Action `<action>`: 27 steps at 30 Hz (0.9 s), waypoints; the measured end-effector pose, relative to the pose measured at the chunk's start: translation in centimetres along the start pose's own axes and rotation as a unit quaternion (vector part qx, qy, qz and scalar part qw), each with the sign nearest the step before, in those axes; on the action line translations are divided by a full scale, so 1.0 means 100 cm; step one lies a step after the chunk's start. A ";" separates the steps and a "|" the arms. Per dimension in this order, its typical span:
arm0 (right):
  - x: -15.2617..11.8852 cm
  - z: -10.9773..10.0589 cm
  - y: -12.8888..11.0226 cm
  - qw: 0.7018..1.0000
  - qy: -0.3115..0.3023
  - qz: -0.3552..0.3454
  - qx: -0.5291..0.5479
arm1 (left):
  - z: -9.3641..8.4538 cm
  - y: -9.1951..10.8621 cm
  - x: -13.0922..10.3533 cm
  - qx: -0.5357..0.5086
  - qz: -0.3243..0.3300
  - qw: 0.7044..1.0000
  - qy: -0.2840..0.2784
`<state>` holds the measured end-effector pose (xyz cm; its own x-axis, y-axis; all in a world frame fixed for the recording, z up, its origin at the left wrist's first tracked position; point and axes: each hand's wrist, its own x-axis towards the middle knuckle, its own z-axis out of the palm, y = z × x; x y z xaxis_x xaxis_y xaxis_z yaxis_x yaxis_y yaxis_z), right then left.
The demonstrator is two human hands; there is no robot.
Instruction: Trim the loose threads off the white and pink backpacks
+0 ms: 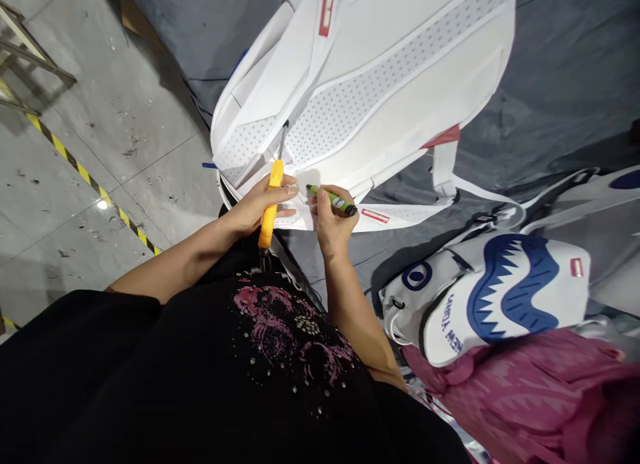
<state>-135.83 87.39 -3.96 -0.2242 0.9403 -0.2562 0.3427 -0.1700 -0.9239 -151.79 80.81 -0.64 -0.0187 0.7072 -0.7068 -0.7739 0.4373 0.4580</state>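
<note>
A large white backpack lies with its padded, dotted back panel and straps facing up. My left hand is on the lower end of the bag, its fingers stretched out and apart over a strap. An orange-handled tool with a thin metal shaft crosses in front of this hand; whether the fingers grip it is unclear. Closed around a green marker pen with black ends, my right hand is just right of the left. The pen's left end points at the white strap.
Dark grey cloth spreads under the backpack. To the right lie a white bag with a blue toothed pattern and a pink bag. Yellow-black tape marks the grey floor at left, near a wooden stand.
</note>
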 end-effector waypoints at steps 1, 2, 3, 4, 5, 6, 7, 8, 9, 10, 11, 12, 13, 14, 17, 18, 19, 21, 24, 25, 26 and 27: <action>0.000 0.000 0.000 1.000 0.001 0.001 0.004 | 0.000 0.000 0.000 0.000 0.001 1.000 -0.001; 0.001 0.000 0.000 1.000 0.000 0.000 0.006 | 0.000 0.000 0.000 -0.001 0.002 1.000 -0.002; 0.001 0.001 0.000 1.000 -0.002 0.001 0.006 | 0.000 0.000 0.000 -0.001 0.003 1.000 -0.003; 0.001 0.001 0.001 1.000 -0.003 0.004 0.005 | 0.000 0.000 0.000 -0.001 0.004 1.000 -0.003; 0.002 0.001 0.002 1.000 0.000 0.007 0.004 | 0.000 -0.001 0.000 -0.002 0.005 1.000 -0.004; 0.002 0.001 0.002 1.000 0.005 0.009 0.003 | 0.000 -0.001 0.000 -0.004 0.006 1.000 -0.004; 0.002 0.001 0.003 1.000 0.009 0.010 0.000 | -0.001 -0.001 0.000 -0.007 0.007 1.000 -0.006; 0.002 0.002 0.003 1.000 0.009 0.011 -0.003 | -0.001 -0.002 0.000 -0.010 0.007 1.000 -0.007; 0.001 0.002 0.004 1.000 0.006 0.012 -0.004 | -0.001 -0.002 0.000 -0.012 0.007 1.000 -0.008; 0.001 0.002 0.004 1.000 0.005 0.013 -0.003 | -0.001 -0.002 0.000 -0.013 0.006 1.000 -0.009; 0.001 0.002 0.004 1.000 0.009 0.013 0.000 | -0.002 -0.001 0.000 -0.012 0.005 1.000 -0.008; 0.001 0.002 0.005 1.000 0.014 0.011 0.001 | -0.002 -0.001 0.000 -0.010 0.006 1.000 -0.007; 0.001 0.002 0.005 1.000 0.018 0.006 0.001 | -0.002 -0.001 0.000 -0.009 0.007 1.000 -0.006; 0.001 0.002 0.005 1.000 0.017 0.000 -0.001 | -0.002 -0.001 0.000 -0.008 0.007 1.000 -0.007; 0.000 0.001 0.004 1.000 0.001 -0.005 -0.011 | -0.003 -0.001 0.000 -0.006 0.008 1.000 -0.011; 0.000 0.001 0.004 1.000 0.006 -0.001 -0.010 | -0.003 -0.001 0.000 -0.005 0.008 1.000 -0.012; 0.000 0.001 0.004 1.000 0.014 0.001 -0.007 | -0.003 -0.001 0.000 -0.006 0.009 1.000 -0.011; 0.000 0.001 0.004 1.000 0.015 0.001 -0.001 | -0.003 -0.002 0.001 -0.006 0.009 1.000 -0.011; 0.000 0.002 0.003 1.000 -0.006 0.005 0.004 | -0.004 -0.002 0.000 -0.006 0.009 1.000 -0.012; 0.000 0.002 0.003 1.000 0.001 0.006 0.004 | -0.004 -0.002 0.000 -0.006 0.009 1.000 -0.012; 0.000 0.002 0.003 1.000 0.010 0.005 0.002 | -0.004 -0.002 0.000 -0.006 0.009 1.000 -0.012; 0.000 0.002 0.002 1.000 0.017 0.003 -0.003 | -0.003 -0.001 0.000 -0.006 0.010 1.000 -0.011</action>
<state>-135.90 87.26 -4.23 -0.1914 0.9487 -0.2515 0.3486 -0.1738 -0.9210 -151.91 80.53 -0.87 -0.0200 0.7282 -0.6851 -0.7816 0.4159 0.4649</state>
